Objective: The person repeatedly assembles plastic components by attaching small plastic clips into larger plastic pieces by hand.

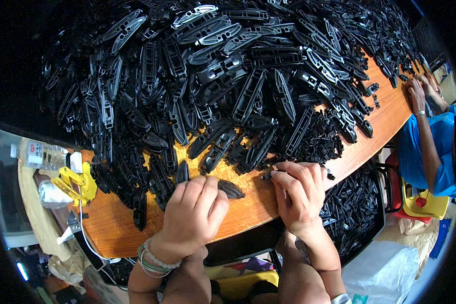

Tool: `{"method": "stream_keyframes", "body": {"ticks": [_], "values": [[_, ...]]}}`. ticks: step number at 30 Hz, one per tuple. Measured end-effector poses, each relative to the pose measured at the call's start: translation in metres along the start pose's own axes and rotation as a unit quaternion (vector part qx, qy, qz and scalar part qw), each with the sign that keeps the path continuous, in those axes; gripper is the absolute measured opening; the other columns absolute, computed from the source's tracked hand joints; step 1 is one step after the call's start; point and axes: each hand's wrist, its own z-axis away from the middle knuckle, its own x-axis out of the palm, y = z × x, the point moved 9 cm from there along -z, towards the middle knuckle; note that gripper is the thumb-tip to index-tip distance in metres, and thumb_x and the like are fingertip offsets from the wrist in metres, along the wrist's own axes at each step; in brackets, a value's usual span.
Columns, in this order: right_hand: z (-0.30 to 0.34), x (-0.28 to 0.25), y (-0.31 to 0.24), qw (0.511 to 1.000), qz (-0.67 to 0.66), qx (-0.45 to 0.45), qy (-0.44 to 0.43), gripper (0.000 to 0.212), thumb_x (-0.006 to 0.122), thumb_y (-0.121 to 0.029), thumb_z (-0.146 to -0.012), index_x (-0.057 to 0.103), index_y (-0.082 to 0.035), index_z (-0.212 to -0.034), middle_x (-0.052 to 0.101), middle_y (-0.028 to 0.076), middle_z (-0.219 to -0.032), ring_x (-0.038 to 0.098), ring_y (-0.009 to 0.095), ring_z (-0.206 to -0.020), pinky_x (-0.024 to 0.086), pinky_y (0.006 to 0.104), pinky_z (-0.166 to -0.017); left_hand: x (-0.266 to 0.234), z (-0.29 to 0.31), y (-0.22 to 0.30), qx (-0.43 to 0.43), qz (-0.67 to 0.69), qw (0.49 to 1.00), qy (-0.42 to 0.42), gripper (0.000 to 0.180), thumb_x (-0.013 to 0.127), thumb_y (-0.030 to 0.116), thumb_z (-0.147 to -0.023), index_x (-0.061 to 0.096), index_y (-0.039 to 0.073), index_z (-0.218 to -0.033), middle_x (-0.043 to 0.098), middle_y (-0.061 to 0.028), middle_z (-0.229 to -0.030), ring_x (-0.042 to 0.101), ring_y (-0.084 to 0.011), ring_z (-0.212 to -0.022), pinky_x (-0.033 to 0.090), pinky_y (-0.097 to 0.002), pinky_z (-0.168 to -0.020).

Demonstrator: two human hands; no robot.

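My left hand (195, 210) is at the table's near edge, fingers curled down over a black plastic part. The end of a dark, pointed shell piece (182, 172) shows just past its knuckles. Against its thumb side lies another curved black shell piece (231, 189). To the right, my right hand (300, 195) has its thumb and fingers pinched on a small black plastic piece (266, 176), mostly hidden by the fingertips. Just beyond both hands lie long boat-shaped black plastic parts (219, 151) and a heap of small black clips (319, 137).
A huge pile of black plastic parts (207, 76) covers most of the wooden table (121, 238). At left are a yellow plastic tool (78, 182) and a clear bottle (40, 154). A bin of black pieces (352, 207) stands below right. A co-worker in blue (423, 147) sits at far right.
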Motion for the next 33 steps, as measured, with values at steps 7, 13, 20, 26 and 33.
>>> {"method": "stream_keyframes", "body": {"ticks": [7, 13, 20, 26, 33], "values": [[0.005, -0.018, -0.002, 0.993, -0.064, 0.013, 0.103, 0.031, 0.074, 0.004, -0.062, 0.062, -0.005, -0.09, 0.059, 0.006, -0.081, 0.055, 0.023, -0.07, 0.043, 0.0328, -0.062, 0.005, 0.014, -0.015, -0.138, 0.237, 0.962, -0.016, 0.026, 0.069, 0.005, -0.071, 0.061, 0.001, -0.095, 0.053, -0.0118, -0.098, 0.053, -0.0301, -0.086, 0.046, -0.0377, -0.073], [0.006, -0.01, -0.003, 0.95, -0.302, 0.057, 0.059, 0.022, 0.074, 0.005, -0.065, 0.065, -0.001, -0.084, 0.063, 0.01, -0.082, 0.058, 0.022, -0.07, 0.046, 0.0298, -0.062, -0.001, 0.013, -0.02, -0.145, 0.212, 0.966, 0.029, 0.036, 0.075, 0.005, -0.067, 0.059, 0.002, -0.099, 0.053, -0.0133, -0.1, 0.053, -0.0316, -0.09, 0.045, -0.0417, -0.077], [-0.004, -0.016, -0.025, 0.926, -0.377, 0.015, -0.009, 0.024, 0.072, 0.005, -0.066, 0.07, 0.0, -0.089, 0.065, 0.01, -0.086, 0.061, 0.021, -0.074, 0.048, 0.0296, -0.064, 0.004, 0.016, -0.01, -0.177, 0.424, 0.888, -0.02, 0.031, 0.072, 0.007, -0.075, 0.06, 0.003, -0.103, 0.052, -0.0114, -0.091, 0.059, -0.0254, -0.076, 0.049, -0.0318, -0.066], [-0.006, -0.007, -0.035, 0.941, -0.338, -0.013, -0.022, 0.024, 0.071, 0.005, -0.064, 0.07, -0.002, -0.087, 0.064, 0.009, -0.083, 0.06, 0.021, -0.074, 0.048, 0.03, -0.065, 0.004, 0.013, -0.021, -0.195, 0.472, 0.86, 0.01, 0.032, 0.073, 0.004, -0.072, 0.061, 0.003, -0.102, 0.058, -0.0115, -0.093, 0.062, -0.024, -0.08, 0.05, -0.032, -0.07], [-0.002, -0.01, -0.032, 0.961, -0.274, -0.006, 0.013, 0.029, 0.07, 0.009, -0.06, 0.07, -0.004, -0.086, 0.063, 0.007, -0.081, 0.059, 0.021, -0.07, 0.047, 0.0289, -0.064, 0.036, 0.033, -0.02, -0.349, 0.638, 0.679, -0.099, 0.028, 0.071, 0.004, -0.076, 0.063, 0.001, -0.103, 0.068, -0.0119, -0.092, 0.069, -0.0184, -0.081, 0.053, -0.0281, -0.071]]}}
